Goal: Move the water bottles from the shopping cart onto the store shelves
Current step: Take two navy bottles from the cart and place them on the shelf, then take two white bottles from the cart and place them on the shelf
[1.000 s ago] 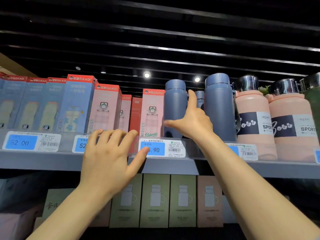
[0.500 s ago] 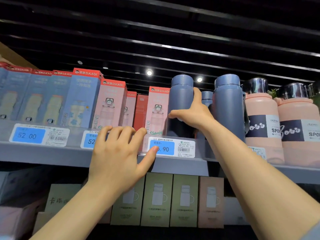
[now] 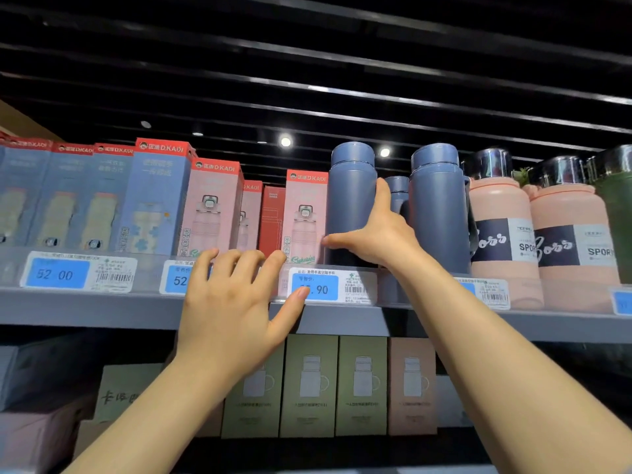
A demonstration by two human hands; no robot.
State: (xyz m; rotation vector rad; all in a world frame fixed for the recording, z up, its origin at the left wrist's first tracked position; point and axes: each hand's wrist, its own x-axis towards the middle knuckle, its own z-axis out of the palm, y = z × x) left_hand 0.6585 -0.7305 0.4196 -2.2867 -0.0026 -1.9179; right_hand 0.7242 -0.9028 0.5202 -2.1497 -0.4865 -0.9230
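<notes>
3 blue-grey bottles (image 3: 352, 200) on the top shelf (image 3: 85, 309), one smaller and half hidden behind. 2 pink sport bottles (image 3: 499, 234) with chrome caps, 1 dark green bottle (image 3: 619, 213) at right edge. Boxes up top: 4 blue boxes (image 3: 154, 200), 3 pink boxes (image 3: 212, 206), 1 red box (image 3: 272, 217). Price tags (image 3: 56, 273): 5 visible, some partly covered or cut off. Lower shelf: 3 green boxes (image 3: 309, 384), 1 pink carton (image 3: 412, 384) beside them. 2 hands (image 3: 232, 316).

The grey upper shelf (image 3: 85, 309) carried, from its left end, blue boxes (image 3: 102, 196), pink boxes (image 3: 212, 206) and a red box (image 3: 272, 217), then upright blue bottles (image 3: 350, 200), with pink jugs (image 3: 499, 234) toward its right end. Price labels (image 3: 56, 273) lined its front edge.
</notes>
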